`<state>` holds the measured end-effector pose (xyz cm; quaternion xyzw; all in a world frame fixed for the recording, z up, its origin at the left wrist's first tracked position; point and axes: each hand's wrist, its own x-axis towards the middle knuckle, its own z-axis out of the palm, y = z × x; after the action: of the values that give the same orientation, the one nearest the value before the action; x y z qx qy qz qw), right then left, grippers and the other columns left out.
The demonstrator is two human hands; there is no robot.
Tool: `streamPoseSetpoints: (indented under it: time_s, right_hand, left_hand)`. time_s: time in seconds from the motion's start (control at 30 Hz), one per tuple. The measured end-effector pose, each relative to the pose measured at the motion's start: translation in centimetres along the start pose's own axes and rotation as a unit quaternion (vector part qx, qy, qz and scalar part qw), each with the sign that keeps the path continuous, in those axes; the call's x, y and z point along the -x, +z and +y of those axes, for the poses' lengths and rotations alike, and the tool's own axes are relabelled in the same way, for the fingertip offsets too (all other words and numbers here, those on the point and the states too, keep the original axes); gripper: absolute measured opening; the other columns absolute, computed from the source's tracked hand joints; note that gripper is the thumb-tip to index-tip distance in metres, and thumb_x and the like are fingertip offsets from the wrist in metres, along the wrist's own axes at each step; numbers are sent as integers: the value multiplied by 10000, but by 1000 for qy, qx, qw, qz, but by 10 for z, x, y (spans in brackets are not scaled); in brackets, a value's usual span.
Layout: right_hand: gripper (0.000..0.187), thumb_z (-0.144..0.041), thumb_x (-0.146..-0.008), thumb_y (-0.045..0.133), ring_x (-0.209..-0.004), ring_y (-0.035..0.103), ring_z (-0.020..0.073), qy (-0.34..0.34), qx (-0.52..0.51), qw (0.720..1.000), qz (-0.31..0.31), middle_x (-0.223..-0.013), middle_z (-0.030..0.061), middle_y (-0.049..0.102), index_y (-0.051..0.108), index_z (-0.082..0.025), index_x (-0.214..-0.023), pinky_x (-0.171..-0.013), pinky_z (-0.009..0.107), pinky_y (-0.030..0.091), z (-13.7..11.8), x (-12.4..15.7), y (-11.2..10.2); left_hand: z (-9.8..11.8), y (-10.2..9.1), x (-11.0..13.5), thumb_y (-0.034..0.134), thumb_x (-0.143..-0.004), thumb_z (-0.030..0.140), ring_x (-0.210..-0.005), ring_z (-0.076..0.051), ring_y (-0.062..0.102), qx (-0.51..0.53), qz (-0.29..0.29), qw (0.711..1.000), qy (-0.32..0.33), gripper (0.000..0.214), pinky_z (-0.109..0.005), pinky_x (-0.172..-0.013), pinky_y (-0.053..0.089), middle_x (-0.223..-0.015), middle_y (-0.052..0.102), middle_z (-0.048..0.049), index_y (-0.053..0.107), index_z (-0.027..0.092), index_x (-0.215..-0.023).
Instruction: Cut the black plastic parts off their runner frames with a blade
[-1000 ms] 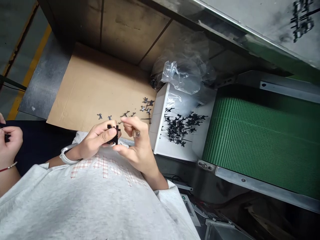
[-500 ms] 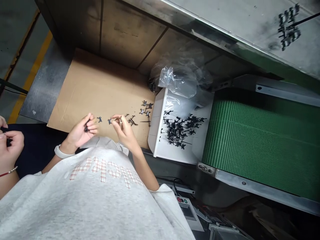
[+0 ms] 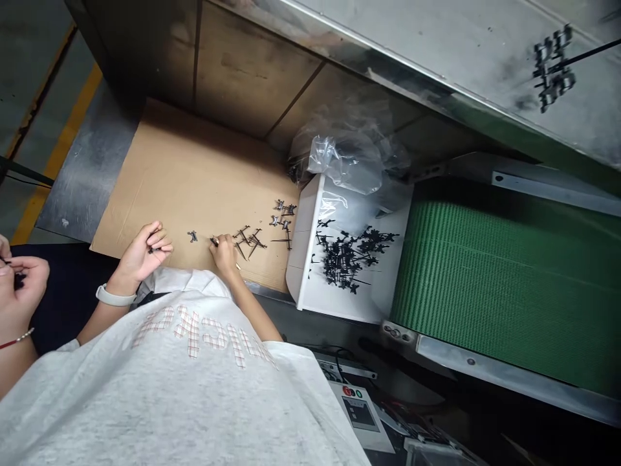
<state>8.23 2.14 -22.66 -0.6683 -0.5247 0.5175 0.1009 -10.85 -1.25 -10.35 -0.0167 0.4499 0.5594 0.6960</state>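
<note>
"On the cardboard sheet (image 3: 194, 168), what's your right hand (image 3: 224, 255) gripping?"
"A small black plastic part (image 3: 213, 241), fingertips pinched on it toward the sheet's near side. My left hand (image 3: 143, 252), loosely curled at its near edge, holds a dark piece (image 3: 154, 250)."

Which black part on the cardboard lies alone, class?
The black part between the left hand and right hand, touching neither; the others lie nearer the white bin.

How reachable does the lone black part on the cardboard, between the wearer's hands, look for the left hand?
Probably yes. The lone black part lies on the cardboard near the left hand, with nothing visible between them. One hitch: that hand already seems to hold a small dark piece.
</note>
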Motion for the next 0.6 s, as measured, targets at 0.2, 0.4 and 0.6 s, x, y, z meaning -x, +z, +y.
streamPoseSetpoints:
  time_s: [0.2,0.4,0.6]
  right_hand:
    - [306,-379,-954,587,-838,657,146,14,-201,972,-124,-1057,53,658,596,-154,-1161,-711,315,586,-24,31,-25]
    - [313,-463,-964,517,-395,186,13,-35,-343,899,-271,-641,-62,538,550,-171,-856,-352,161,219,-65,76,-53]
    - [338,-557,-924,498,-422,187,43,-73,-396,851,-337,-600,-96,429,479,-228,-1001,-404,183,209,-92,111,-72]
  left_hand:
    - [-19,-4,-5,827,-742,283,-437,-24,327,-131,-34,990,46,254,-133,-482,350,-476,380,123,667,139,-876]
    - [-23,22,0,869,-675,371,-573,-88,531,-243,-146,958,42,393,-204,-557,417,-586,576,41,740,140,-966]
    - [-20,42,7,865,-618,523,-580,-109,548,-246,-210,944,72,432,-235,-571,434,-619,616,2,660,149,-688]
